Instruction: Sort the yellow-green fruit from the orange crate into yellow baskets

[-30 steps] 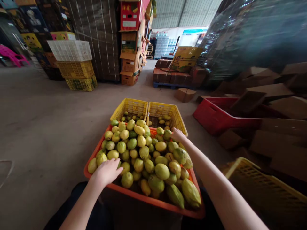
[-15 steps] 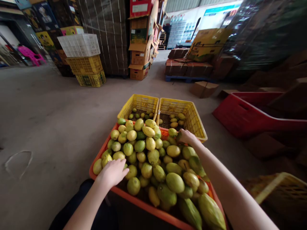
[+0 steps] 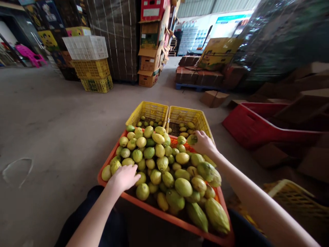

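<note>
An orange crate (image 3: 164,216) heaped with yellow-green fruits (image 3: 183,187) stands right in front of me. My right hand (image 3: 203,143) is closed on a green fruit (image 3: 192,139) above the crate's far right part, near the rim. My left hand (image 3: 126,177) rests on fruits at the left front of the heap, its fingers spread and nothing gripped in them. Behind the orange crate are two yellow crates, a left one (image 3: 154,107) and a right one (image 3: 189,110), each with several fruits at the bottom.
A red crate (image 3: 239,125) with cardboard stands at the right, above another yellow crate (image 3: 295,200) at the lower right. Stacked crates (image 3: 89,68) and cardboard boxes (image 3: 149,63) stand farther back. A small carton (image 3: 214,98) lies on the floor.
My right hand has risen slightly with the green fruit, which now shows more clearly at its fingertips. My left hand stays on the heap. The view has shifted a little.
</note>
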Tool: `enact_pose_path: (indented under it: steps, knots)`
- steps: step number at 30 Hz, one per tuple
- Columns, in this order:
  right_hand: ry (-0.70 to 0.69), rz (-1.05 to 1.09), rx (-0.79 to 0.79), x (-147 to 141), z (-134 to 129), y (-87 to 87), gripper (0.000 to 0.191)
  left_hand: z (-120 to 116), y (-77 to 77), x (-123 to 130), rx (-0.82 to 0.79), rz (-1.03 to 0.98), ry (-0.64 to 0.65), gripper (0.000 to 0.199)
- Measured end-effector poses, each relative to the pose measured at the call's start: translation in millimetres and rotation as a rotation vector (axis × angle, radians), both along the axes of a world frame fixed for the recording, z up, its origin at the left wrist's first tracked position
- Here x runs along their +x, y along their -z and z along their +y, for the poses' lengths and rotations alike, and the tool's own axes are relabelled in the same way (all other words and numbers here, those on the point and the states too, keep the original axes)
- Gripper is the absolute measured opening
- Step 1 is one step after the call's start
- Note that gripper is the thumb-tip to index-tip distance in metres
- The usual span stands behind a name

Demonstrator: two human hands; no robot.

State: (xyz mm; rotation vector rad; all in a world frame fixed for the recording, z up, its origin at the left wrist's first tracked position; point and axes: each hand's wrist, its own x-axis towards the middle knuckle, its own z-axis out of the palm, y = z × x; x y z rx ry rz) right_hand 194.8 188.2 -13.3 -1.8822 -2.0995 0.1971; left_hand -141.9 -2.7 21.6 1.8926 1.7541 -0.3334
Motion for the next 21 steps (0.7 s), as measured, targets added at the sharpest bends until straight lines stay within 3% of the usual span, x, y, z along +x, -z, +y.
enact_pose_path:
  steps: [5,7,9,12,13,16,21]
  knots:
    - [0.172,0.836,0.255,6.2,-45.9,-52.7,0.05,-1.7,0.6,0.3,0.006,0.03,0.019,0.053]
    - [0.208,1.058,0.327,10.1,-70.3,-73.3,0.054,-2.9,1.6,1.9,0.014,0.033,0.041,0.053]
    - [0.22,1.352,0.351,13.7,-95.2,-93.2,0.046,-4.1,2.2,5.0,0.009,0.028,0.063,0.054]
    - [0.198,1.872,0.267,17.0,-127.9,-117.0,0.012,-5.2,3.2,12.1,-0.005,0.024,0.095,0.057]
    - [0.228,2.003,0.257,17.6,-136.7,-121.6,0.023,-5.2,4.0,14.9,-0.009,0.027,0.106,0.057]
    - [0.369,2.274,0.19,18.9,-155.6,-121.4,0.05,-4.0,8.7,23.1,-0.005,0.024,0.134,0.055]
    - [0.592,2.334,-0.168,24.6,-170.2,-88.9,0.036,4.6,23.6,39.2,0.083,-0.103,0.172,0.048]
